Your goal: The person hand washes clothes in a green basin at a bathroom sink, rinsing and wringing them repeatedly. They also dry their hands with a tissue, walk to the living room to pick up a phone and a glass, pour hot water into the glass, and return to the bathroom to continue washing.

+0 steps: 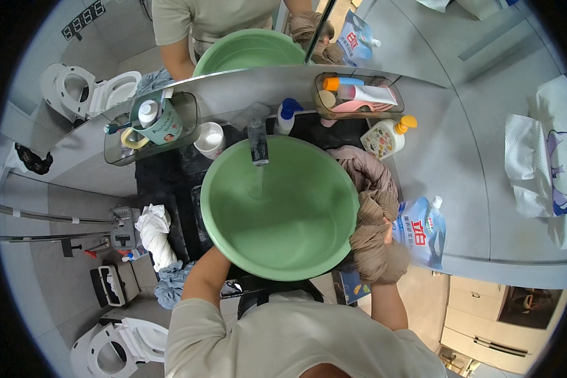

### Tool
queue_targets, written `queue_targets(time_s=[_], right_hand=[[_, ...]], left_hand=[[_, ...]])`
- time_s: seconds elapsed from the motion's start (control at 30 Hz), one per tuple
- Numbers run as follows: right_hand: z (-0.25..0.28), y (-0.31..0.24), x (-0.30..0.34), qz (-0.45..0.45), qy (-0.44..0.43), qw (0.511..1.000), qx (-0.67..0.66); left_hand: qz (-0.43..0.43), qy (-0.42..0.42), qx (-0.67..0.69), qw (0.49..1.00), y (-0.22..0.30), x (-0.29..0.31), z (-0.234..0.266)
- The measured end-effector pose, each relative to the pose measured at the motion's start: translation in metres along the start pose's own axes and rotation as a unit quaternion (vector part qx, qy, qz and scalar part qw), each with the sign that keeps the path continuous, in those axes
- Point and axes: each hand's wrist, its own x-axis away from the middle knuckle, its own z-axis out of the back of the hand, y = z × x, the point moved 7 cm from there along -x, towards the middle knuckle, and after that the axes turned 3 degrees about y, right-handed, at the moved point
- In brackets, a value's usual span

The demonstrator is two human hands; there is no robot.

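Observation:
A green basin (pixel 277 233) stands in the middle under the faucet (pixel 258 145), and a thin stream of water runs into it. My left forearm (pixel 206 274) reaches to the basin's near left side; the hand itself is hidden beneath the rim. A bundle of brown cloth (pixel 373 214) lies along the basin's right side and drapes down over my right wrist. My right hand (pixel 389 230) is closed on this cloth, with only a bit of the fingers showing between the folds and a blue detergent pouch (pixel 420 232).
Behind the basin are a white cup (pixel 210 140), a blue-capped bottle (pixel 287 116) and a yellow-pump bottle (pixel 387 137). Clear trays hold a green mug (pixel 160 123) and tubes (pixel 372 94). White cloth (pixel 156 236) and blue cloth (pixel 173 283) lie at the left. A mirror spans the back.

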Motion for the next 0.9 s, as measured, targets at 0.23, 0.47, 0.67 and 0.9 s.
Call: queue_targets(time_s=[0.23, 0.47, 0.67, 0.9], right_hand=[[0.021, 0.015, -0.014, -0.004, -0.021, 0.994, 0.107], [0.061, 0.028, -0.04, 0.005, -0.109, 0.922, 0.37], [0.063, 0.033, -0.045, 0.023, -0.079, 0.895, 0.439], [0.058, 0.056, -0.018, -0.124, 0.068, 0.955, 0.262]], left_hand=[[0.028, 0.189, 0.348, 0.918, -0.019, 0.043, 0.174], [0.257, 0.033, 0.463, 0.848, 0.004, 0.069, 0.197], [0.256, 0.009, 0.58, 0.774, 0.034, 0.104, 0.201], [0.115, 0.027, 0.45, 0.885, 0.082, 0.081, 0.226]])
